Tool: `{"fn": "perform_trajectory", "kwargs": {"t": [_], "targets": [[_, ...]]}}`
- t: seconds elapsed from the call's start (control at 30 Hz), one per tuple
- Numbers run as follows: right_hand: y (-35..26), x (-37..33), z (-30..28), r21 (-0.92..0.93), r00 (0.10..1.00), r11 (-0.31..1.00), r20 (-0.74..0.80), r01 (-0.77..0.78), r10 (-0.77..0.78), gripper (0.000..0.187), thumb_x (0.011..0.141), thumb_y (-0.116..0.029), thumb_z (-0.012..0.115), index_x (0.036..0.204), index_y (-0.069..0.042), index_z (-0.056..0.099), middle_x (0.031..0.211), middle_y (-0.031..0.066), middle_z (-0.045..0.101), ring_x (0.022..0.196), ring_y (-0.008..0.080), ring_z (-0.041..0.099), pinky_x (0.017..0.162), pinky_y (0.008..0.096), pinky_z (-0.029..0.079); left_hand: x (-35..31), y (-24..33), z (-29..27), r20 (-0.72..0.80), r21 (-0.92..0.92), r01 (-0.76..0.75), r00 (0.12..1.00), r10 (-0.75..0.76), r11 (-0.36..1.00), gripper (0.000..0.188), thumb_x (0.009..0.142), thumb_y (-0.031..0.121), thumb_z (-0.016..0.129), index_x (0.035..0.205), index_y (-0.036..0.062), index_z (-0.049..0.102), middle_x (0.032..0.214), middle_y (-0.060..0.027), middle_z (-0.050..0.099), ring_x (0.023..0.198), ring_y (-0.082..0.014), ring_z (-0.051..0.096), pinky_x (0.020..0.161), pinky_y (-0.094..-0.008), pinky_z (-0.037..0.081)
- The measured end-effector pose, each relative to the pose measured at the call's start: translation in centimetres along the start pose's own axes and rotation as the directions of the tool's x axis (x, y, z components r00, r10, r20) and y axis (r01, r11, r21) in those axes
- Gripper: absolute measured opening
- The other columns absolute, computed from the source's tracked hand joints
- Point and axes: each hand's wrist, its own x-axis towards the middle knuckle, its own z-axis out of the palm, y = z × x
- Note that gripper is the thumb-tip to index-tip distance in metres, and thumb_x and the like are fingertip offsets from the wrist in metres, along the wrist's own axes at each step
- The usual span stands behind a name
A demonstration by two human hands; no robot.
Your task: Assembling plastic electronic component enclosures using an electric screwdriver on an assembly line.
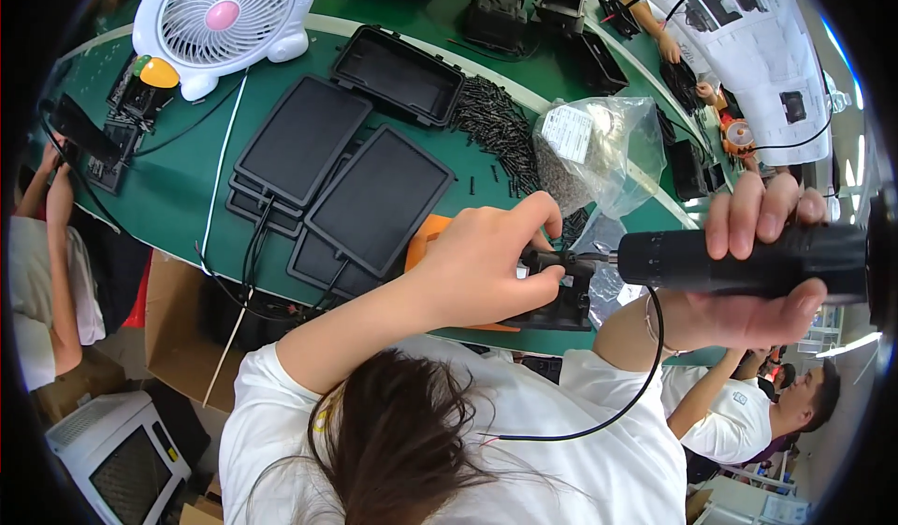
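Note:
My right hand point(762, 235) is wrapped around a black electric screwdriver point(645, 260), which lies sideways across the view with its bit pointing left. The bit's tip meets a small black plastic part point(559, 261) between the thumb and forefinger of my left hand point(491, 268). Under that hand is a black housing point(558, 310), partly covered by my fingers. A thin black cable point(660, 338) runs from the work, curving down over my white shirt to bare wire ends. An orange piece point(426, 238) shows behind my left wrist.
Flat black panels point(379, 197) with cables lie stacked left of my hands. Beyond them are an open black case point(398, 74), a pile of black screws point(498, 127) and a clear bag point(608, 146). A white fan point(224, 20) stands far left. Other people work at both sides.

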Motion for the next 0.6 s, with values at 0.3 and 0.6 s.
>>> {"fn": "perform_trajectory", "kwargs": {"t": [0.3,0.6], "targets": [[0.7,0.3,1.1,0.009,0.985,0.993,0.134,-0.115,0.113,0.044,0.073,-0.023,0.066,0.1,-0.002,0.039,0.071,0.0044,0.046,0.058,0.0118,0.044,0.054,0.0238,0.039,-0.3,0.4,-0.2,0.01,0.027,0.057,0.998,-0.057,0.998,0.032,0.069,0.017,0.064,0.093,0.0075,0.045,0.077,-0.0085,0.065,0.055,-0.0258,0.057,0.052,-0.0343,0.04],[1.3,0.1,1.4,0.055,0.992,0.991,-0.021,-0.126,0.127,0.039,0.075,-0.024,0.062,0.098,-0.002,0.041,0.069,0.0038,0.044,0.057,0.0119,0.042,0.053,0.0238,0.038,0.0,-0.7,0.7,-0.085,0.017,-0.048,0.995,0.05,0.999,0.032,0.068,0.015,0.064,0.092,0.0055,0.045,0.074,-0.0125,0.063,0.058,-0.0286,0.058,0.052,-0.0337,0.042]]}}
